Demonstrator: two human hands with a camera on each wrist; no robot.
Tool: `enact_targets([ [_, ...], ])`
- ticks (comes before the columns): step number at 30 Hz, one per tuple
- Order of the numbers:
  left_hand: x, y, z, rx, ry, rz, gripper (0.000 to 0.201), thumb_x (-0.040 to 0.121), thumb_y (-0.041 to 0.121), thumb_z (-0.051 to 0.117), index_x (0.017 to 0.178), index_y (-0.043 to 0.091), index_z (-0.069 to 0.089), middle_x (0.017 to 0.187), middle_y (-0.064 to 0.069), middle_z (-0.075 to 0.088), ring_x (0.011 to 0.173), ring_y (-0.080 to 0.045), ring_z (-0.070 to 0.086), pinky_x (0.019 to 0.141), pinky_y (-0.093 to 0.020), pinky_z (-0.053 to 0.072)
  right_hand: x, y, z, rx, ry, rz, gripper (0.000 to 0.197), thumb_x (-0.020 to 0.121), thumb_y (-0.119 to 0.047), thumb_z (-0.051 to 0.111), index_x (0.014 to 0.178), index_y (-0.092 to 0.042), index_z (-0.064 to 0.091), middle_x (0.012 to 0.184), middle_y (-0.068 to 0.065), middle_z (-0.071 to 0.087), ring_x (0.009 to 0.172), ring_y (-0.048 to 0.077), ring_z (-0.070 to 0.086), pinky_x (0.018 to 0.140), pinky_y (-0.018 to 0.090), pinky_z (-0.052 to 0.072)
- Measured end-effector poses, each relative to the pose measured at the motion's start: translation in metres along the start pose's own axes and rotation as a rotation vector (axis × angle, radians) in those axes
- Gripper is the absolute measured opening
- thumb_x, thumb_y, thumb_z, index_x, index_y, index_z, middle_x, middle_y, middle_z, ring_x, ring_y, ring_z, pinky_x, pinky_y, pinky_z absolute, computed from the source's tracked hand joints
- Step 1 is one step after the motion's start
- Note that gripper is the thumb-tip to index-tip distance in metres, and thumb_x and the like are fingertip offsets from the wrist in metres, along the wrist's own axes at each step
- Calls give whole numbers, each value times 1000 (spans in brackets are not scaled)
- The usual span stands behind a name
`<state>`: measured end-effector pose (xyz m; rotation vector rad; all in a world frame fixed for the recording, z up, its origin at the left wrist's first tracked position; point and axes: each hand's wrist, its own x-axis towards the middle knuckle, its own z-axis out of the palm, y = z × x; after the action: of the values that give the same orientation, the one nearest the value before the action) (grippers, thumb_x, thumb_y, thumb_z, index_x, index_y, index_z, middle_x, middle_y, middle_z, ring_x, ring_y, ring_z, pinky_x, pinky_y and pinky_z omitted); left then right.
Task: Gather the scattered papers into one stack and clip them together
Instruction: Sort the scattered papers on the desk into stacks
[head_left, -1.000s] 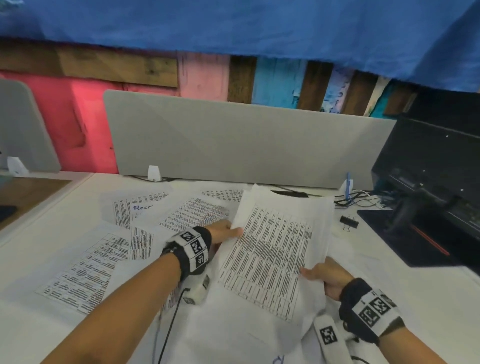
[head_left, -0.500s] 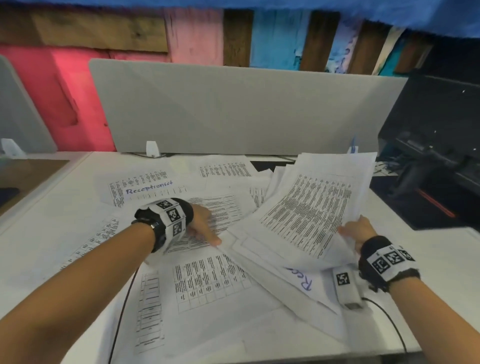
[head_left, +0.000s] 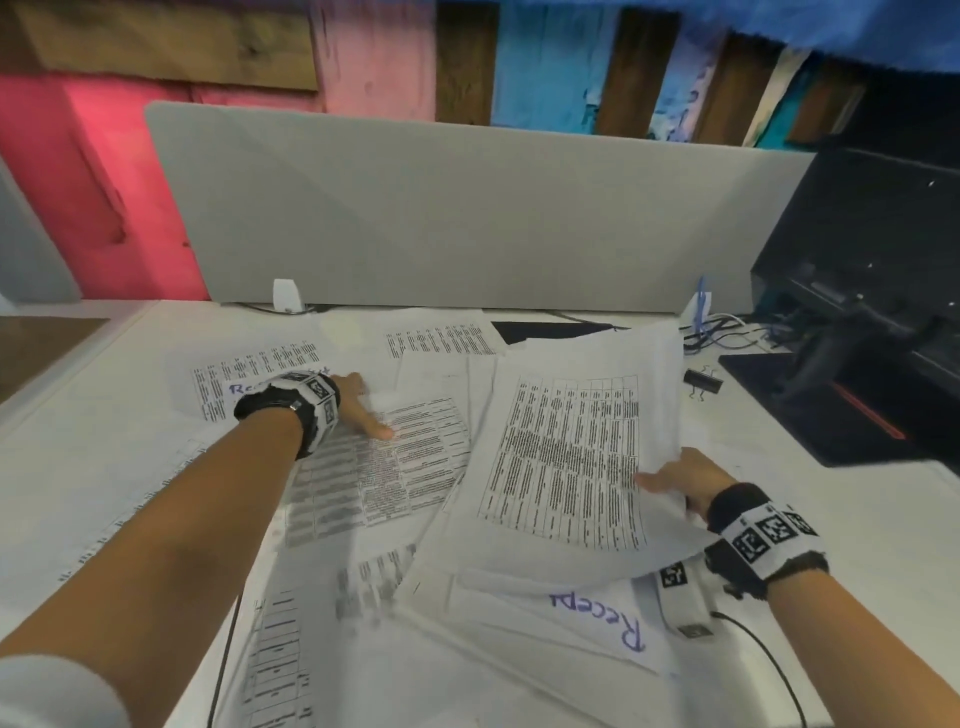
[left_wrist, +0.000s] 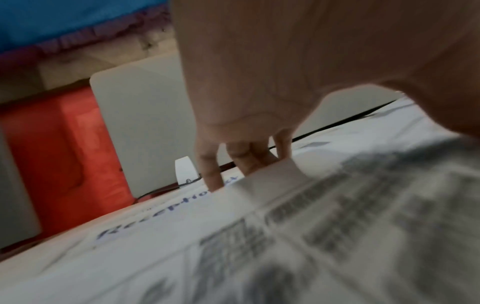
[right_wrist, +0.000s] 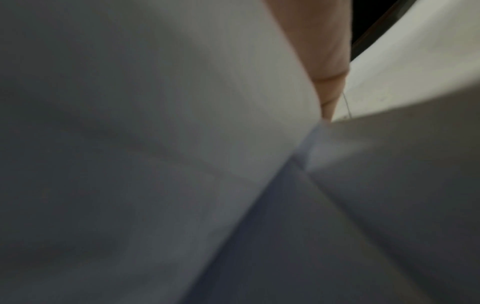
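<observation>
Printed sheets lie scattered and overlapping on the white desk (head_left: 78, 441). My right hand (head_left: 670, 478) grips a bundle of papers (head_left: 566, 457) by its right edge, thumb on top, and the bundle is lifted and tilted. In the right wrist view the bundle's underside (right_wrist: 155, 144) fills the picture beside one finger (right_wrist: 330, 72). My left hand (head_left: 363, 410) lies with straight fingers on a loose printed sheet (head_left: 415, 467); its fingertips (left_wrist: 213, 179) touch paper beside the handwritten "Receptionist" sheet (left_wrist: 161, 211). A black binder clip (head_left: 702, 382) lies on the desk right of the bundle.
A grey divider panel (head_left: 467, 208) closes the back of the desk. A black printer (head_left: 872, 312) stands at the right, with cables (head_left: 727, 332) beside it. More sheets lie at the back (head_left: 441, 338), near left (head_left: 280, 649) and under the bundle (head_left: 597, 618).
My left hand has let go of the bundle and moved left onto the scattered sheets. The right hand has carried the bundle to the right and lower.
</observation>
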<state>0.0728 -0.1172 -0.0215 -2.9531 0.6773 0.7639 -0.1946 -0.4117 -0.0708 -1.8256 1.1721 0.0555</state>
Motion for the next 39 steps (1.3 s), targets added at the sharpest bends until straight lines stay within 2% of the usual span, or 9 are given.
enact_targets([
  [3, -5, -7, -7, -23, -57, 33, 66, 77, 42, 68, 130, 8, 49, 138, -9, 50, 126, -25, 46, 95, -25, 34, 1, 2, 3, 153, 93, 19, 61, 77, -9, 69, 129, 6, 39, 129, 16, 53, 114, 38, 52, 92, 45, 47],
  [5, -9, -11, -5, 7, -132, 55, 61, 77, 40, 69, 126, 7, 55, 134, -7, 54, 124, -26, 49, 99, -27, 38, 0, 4, 5, 269, 145, 30, 51, 81, -2, 63, 126, 8, 43, 121, 16, 55, 107, 35, 54, 92, 43, 46],
  [9, -24, -12, 3, -92, -215, 84, 51, 82, 27, 67, 126, 4, 55, 131, -12, 56, 123, -29, 51, 92, -29, 43, -6, 6, 9, 413, 271, -7, 33, 85, 2, 55, 117, 10, 50, 84, 15, 56, 82, 27, 50, 59, 29, 41],
  [12, -33, -11, 6, -227, -216, 76, 56, 82, 28, 67, 130, 5, 52, 134, -9, 54, 126, -28, 48, 107, -33, 38, -15, 2, 12, 443, 328, -32, 38, 88, -3, 52, 123, 13, 46, 67, 4, 43, 86, 25, 45, 53, 24, 35],
  [18, -36, 0, 21, -322, -188, 17, 63, 78, 26, 71, 132, 2, 49, 136, -14, 53, 125, -30, 49, 108, -37, 38, -24, -6, 24, 683, 352, -19, 46, 89, 0, 47, 134, 7, 37, 103, 9, 44, 91, 22, 42, 81, 26, 35],
  [24, -42, -6, 8, -405, 269, 26, 68, 85, 19, 63, 144, 8, 30, 151, -11, 31, 138, -27, 33, 111, -32, 28, -43, -12, 11, 843, 255, -85, 43, 91, -3, 46, 131, 12, 39, 133, 27, 47, 93, 23, 44, 80, 26, 36],
  [29, -49, -19, -25, -509, 479, 105, 58, 89, 23, 59, 141, 13, 37, 145, -12, 41, 134, -30, 39, 111, -37, 28, -42, -24, -11, 815, 207, -200, 18, 88, 8, 44, 101, 7, 57, 84, 4, 55, 86, 15, 56, 65, 18, 43],
  [35, -46, -28, -39, -845, 435, 239, 46, 83, 15, 65, 126, 6, 55, 122, -13, 62, 115, -29, 57, 106, -48, 39, -43, -33, 3, 542, 199, -248, 40, 84, 9, 47, 124, 9, 48, 105, 16, 55, 100, 30, 53, 75, 32, 42],
  [39, -53, -18, -29, -911, 344, 263, 42, 84, 4, 61, 125, -1, 52, 126, -24, 57, 118, -38, 54, 104, -44, 41, -45, -36, 21, 377, 61, -229, 48, 82, -12, 61, 126, 3, 47, 118, 19, 60, 104, 33, 58, 92, 44, 48],
])
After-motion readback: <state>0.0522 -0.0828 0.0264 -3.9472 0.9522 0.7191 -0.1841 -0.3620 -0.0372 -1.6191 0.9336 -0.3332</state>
